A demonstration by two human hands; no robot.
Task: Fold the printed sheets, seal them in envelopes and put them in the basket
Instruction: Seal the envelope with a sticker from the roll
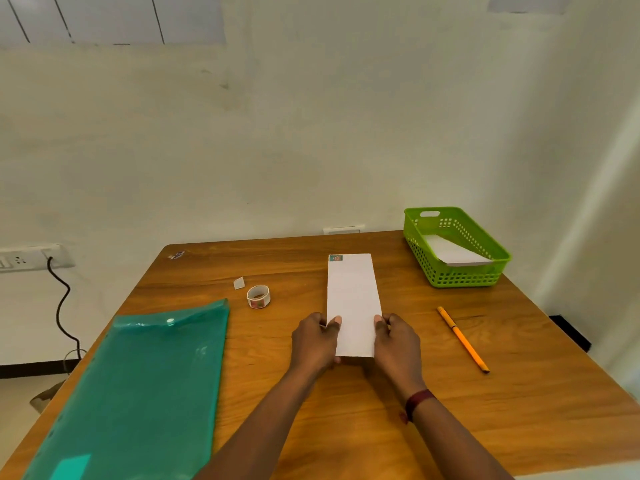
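Head view: left hand and right hand pinch the near end of a long white envelope, thumbs on top, other fingers hidden beneath; it lies lengthwise on the grained wooden table. A glossy teal folder is cut off lower left; a green lattice basket far right half-hides a second envelope.

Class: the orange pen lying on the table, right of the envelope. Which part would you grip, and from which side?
Pinch the orange pen mid-shaft, from above, fingers across its width. It lies flat and slanted on the table with bare wood on both sides, so the thin shaft is probably easiest there. The right hand, nearest it, now pinches the envelope.
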